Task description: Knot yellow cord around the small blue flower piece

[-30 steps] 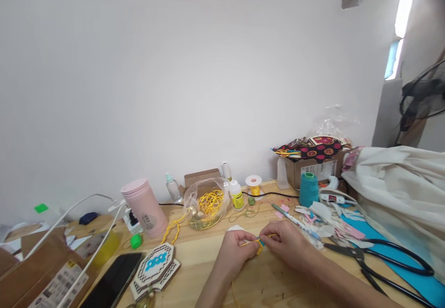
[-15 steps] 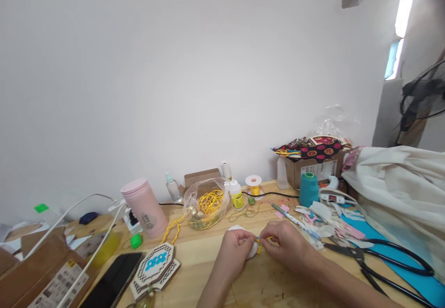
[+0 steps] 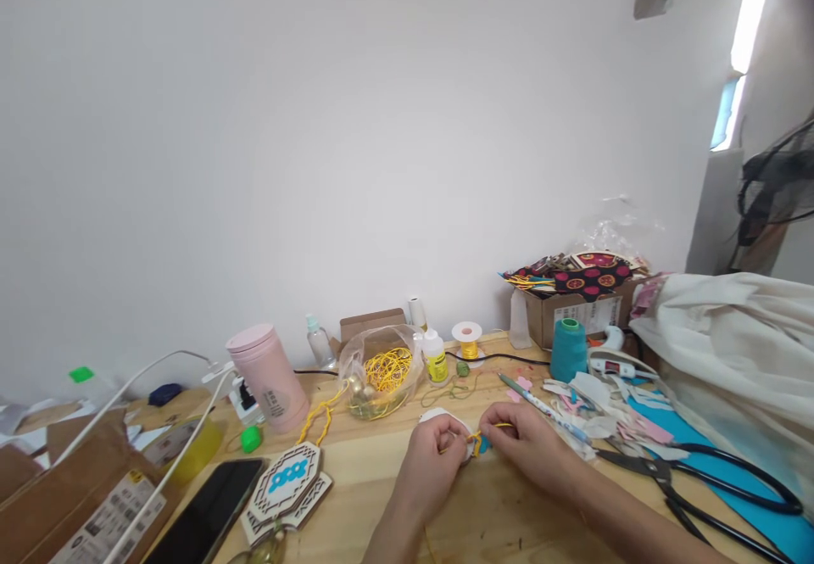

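Wall (image 3: pixel 407 140) rises pale and plain at twelve o'clock, behind the wooden counter (image 3: pixel 362 471). Taking the hands as the centre of the clock and twelve as straight ahead, a heap of white cloth (image 3: pixel 731 318) sits at two o'clock. An open cardboard box (image 3: pixel 38 505) lies at nine, and a filled box (image 3: pixel 540 318), topped with dark patterned fabric (image 3: pixel 591 281), stands against the wall at one. Black-handled shears (image 3: pixel 659 468) lie open at three, partly over a blue sheet (image 3: pixel 792 530). A pink tumbler (image 3: pixel 270 377) stands near ten, and a dark phone (image 3: pixel 203 509) lies between eight and nine. Left hand (image 3: pixel 438 454) and right hand (image 3: pixel 518 441) are close together above the counter, fingertips drawn narrow, both pinching yellow cord (image 3: pixel 476 441); a small blue piece (image 3: pixel 484 443) shows by the right fingertips, and a white piece (image 3: pixel 438 416) shows behind the left hand. A clear bag (image 3: pixel 349 369) of tangled yellow cord rests at ten. Hexagonal plaques (image 3: pixel 286 481) overlap at nine, beside the phone. A teal thread cone (image 3: pixel 569 359) stands between one and two, a yellow-labelled bottle (image 3: pixel 436 360) at eleven, and a small spool (image 3: pixel 468 349) at twelve.
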